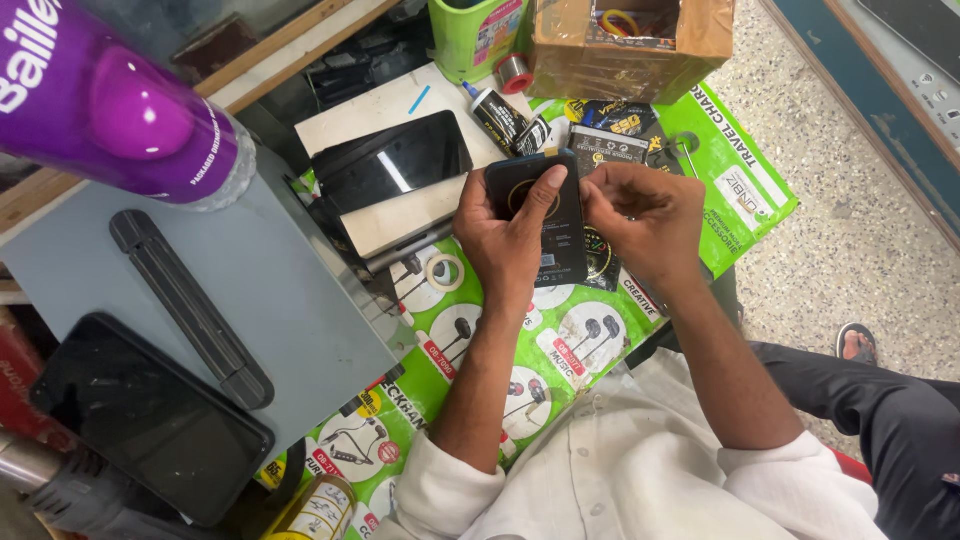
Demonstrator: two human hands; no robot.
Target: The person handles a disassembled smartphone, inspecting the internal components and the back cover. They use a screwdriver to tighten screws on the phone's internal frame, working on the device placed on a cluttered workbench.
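My left hand (pixel 508 232) grips a dark, opened phone body (pixel 556 232) by its left side, with the thumb pressed on the round coil near its top. My right hand (pixel 640 215) pinches the phone's right edge near the top with bunched fingertips. The phone is held just above a green printed mat (pixel 590 335) on the work surface. A second small dark device (pixel 606 150) lies flat just beyond my fingers.
A black tablet (pixel 392 160) rests on a white slab at upper left. A glue tube (pixel 495 115), a tape roll (pixel 444 271), a cardboard box (pixel 630 45) and a green container (pixel 475 35) stand around. A grey case (pixel 215 290) with a black handle, another tablet (pixel 150 415) and a purple bottle (pixel 110 100) sit on the left.
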